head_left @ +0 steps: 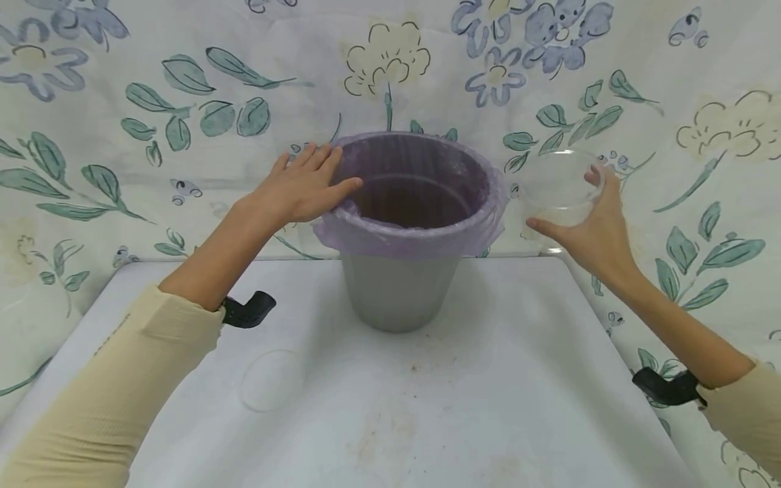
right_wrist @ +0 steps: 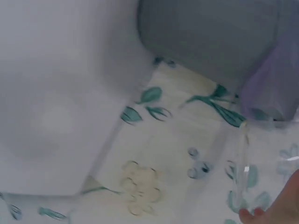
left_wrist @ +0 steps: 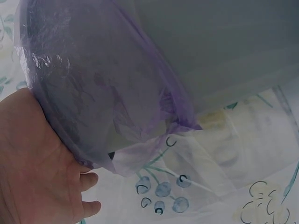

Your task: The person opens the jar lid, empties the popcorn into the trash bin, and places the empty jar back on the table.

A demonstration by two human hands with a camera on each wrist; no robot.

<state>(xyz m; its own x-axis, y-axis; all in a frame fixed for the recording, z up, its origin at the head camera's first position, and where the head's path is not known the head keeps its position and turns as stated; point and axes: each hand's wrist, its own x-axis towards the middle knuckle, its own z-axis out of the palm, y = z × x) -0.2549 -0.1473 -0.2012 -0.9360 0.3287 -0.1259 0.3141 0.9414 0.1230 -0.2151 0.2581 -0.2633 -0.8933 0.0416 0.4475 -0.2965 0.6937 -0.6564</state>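
A grey trash bin (head_left: pixel 399 295) stands upright near the table's far edge, with a thin purple bag (head_left: pixel 417 240) folded over its rim. My left hand (head_left: pixel 305 186) rests on the left side of that rim, fingers straight; in the left wrist view, the palm lies against the purple plastic. Off to the right of the bin, my right hand (head_left: pixel 592 230) holds a clear round plastic container (head_left: pixel 558 179), thumb and fingers spread around its side. Part of the same container shows at the right edge of the right wrist view, just past the bag's hanging edge.
The white table (head_left: pixel 500 393) has brownish specks and smudges in front of the bin. A faint clear ring (head_left: pixel 244 379), like a transparent round lid, lies at the left. Behind everything hangs a flower-patterned cloth (head_left: pixel 293 41). Black straps (head_left: pixel 250 310) cross both wrists.
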